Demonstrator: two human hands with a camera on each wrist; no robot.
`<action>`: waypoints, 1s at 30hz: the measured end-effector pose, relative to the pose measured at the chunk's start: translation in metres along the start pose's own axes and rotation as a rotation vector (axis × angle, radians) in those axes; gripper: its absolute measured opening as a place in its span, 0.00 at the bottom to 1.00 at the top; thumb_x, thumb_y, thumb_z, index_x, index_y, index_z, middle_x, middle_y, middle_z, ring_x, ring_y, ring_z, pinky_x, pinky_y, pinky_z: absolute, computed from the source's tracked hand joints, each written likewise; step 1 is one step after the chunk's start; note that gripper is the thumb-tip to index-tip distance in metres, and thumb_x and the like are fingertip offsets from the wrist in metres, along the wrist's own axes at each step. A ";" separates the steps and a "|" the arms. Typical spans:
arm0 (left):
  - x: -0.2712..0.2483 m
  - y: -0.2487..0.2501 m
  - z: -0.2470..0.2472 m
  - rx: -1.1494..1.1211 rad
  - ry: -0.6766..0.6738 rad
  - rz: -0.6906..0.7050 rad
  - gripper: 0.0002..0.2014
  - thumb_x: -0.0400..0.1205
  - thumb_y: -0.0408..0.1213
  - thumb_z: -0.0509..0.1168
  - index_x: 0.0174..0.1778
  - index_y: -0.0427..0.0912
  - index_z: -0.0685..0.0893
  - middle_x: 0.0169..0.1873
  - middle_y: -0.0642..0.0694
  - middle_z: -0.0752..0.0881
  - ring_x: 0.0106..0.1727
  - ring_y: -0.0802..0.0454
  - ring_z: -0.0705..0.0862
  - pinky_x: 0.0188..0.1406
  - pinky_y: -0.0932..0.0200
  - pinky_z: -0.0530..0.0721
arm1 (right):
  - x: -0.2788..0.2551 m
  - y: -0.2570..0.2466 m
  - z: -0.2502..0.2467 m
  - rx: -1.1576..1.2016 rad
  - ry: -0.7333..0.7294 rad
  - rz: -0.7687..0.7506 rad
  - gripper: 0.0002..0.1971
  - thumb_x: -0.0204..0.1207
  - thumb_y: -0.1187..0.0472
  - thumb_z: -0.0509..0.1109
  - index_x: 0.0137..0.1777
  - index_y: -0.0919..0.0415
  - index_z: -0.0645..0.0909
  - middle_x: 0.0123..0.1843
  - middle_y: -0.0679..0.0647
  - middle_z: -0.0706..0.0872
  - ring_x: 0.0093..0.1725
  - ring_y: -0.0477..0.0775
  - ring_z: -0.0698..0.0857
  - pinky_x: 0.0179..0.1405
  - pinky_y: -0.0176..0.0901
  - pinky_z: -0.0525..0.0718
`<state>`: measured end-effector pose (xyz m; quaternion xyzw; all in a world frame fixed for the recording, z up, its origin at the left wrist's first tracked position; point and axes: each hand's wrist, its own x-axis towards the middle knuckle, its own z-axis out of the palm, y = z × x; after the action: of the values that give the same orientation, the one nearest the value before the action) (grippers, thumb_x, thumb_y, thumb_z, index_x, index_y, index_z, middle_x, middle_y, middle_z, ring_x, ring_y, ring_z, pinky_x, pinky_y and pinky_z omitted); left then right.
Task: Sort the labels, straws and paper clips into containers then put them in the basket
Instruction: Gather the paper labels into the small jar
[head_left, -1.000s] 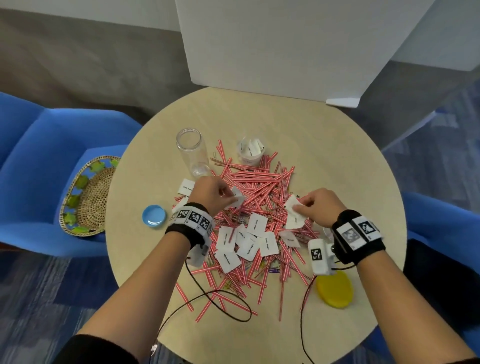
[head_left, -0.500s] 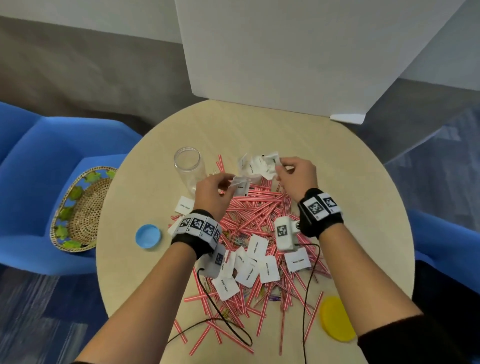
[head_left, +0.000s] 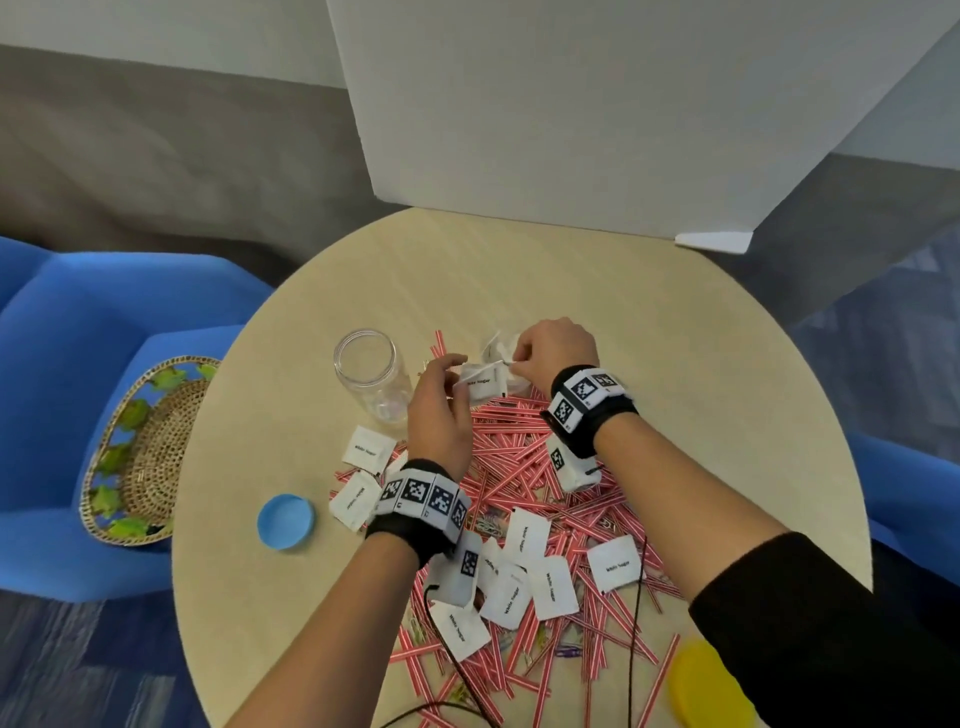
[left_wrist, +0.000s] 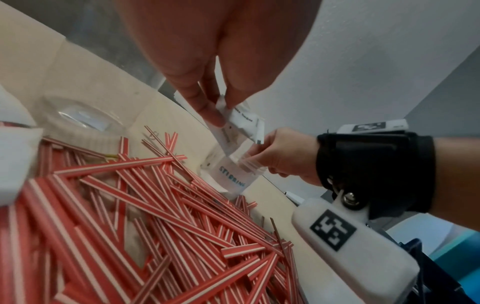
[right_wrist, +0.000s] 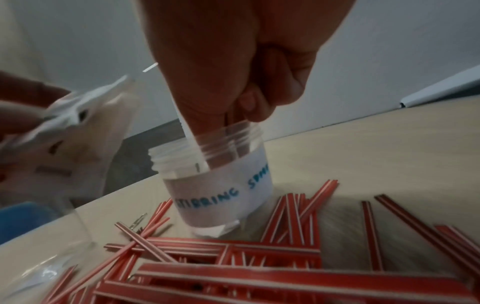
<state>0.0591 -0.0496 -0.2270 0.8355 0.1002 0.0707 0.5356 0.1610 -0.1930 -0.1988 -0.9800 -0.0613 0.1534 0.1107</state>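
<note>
Small clear plastic jar (right_wrist: 221, 185), paper band reading "STIRRING": right hand (right_wrist: 233, 61) pinches a white label (right_wrist: 193, 148) into its mouth. Left hand (head_left: 441, 410) pinches white "White Sugar" labels (head_left: 480, 384). Tall clear jar (head_left: 369, 374): contents unclear.

The head camera is looking steeply down on the round surface (head_left: 675, 364) from above, both forearms entering from the bottom edge. Each wrist camera is sitting low and close, looking along its hand. All three are sharing the small clear jar (right_wrist: 221, 185) and the red straws (left_wrist: 155, 205).
</note>
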 end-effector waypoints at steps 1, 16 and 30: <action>0.001 0.003 0.002 -0.016 0.003 0.002 0.13 0.86 0.33 0.59 0.67 0.47 0.76 0.50 0.49 0.84 0.51 0.59 0.84 0.50 0.59 0.85 | 0.001 -0.002 0.000 -0.040 -0.010 0.003 0.04 0.75 0.53 0.75 0.41 0.50 0.91 0.40 0.48 0.91 0.40 0.53 0.88 0.39 0.41 0.84; 0.058 0.030 0.023 0.262 -0.128 0.146 0.10 0.81 0.30 0.68 0.55 0.44 0.89 0.44 0.50 0.90 0.43 0.56 0.87 0.49 0.59 0.88 | -0.076 0.054 -0.023 0.268 -0.035 0.082 0.06 0.79 0.58 0.72 0.52 0.48 0.89 0.50 0.44 0.90 0.45 0.42 0.84 0.52 0.36 0.79; 0.093 0.025 0.037 1.040 -0.458 0.318 0.11 0.84 0.42 0.64 0.50 0.44 0.92 0.54 0.42 0.82 0.58 0.43 0.76 0.59 0.51 0.80 | -0.154 0.081 0.020 0.012 -0.578 0.269 0.18 0.62 0.56 0.86 0.49 0.54 0.85 0.46 0.47 0.88 0.44 0.49 0.87 0.46 0.42 0.86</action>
<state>0.1603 -0.0696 -0.2187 0.9872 -0.1228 -0.0906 0.0466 0.0158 -0.2907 -0.1925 -0.8944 0.0408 0.4393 0.0729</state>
